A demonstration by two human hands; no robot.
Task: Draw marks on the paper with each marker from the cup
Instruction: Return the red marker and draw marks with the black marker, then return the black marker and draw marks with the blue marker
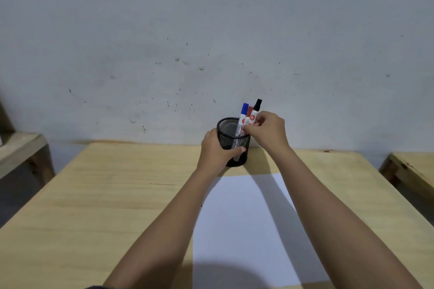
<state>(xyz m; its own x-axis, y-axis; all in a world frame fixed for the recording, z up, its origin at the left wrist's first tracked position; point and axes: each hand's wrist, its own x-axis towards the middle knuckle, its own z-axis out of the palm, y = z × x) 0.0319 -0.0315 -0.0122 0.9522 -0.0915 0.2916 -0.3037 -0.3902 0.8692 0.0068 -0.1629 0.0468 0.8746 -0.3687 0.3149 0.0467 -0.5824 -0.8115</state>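
A scuffed grey wall (211, 30) backs your wooden table (94, 195), where the mesh cup (229, 134) stands at the far edge, just beyond one blank paper (246, 230). Your left hand (215, 150) wraps the cup; your right hand (267, 130) pinches the black-capped marker (256, 110) among three, beside blue (243, 115) and red (250, 109), their labels unreadable.

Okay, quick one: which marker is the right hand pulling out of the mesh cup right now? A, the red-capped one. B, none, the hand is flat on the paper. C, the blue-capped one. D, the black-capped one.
D: the right hand pinches the black-capped marker, which sits higher than the others, while the left hand steadies the mesh cup.
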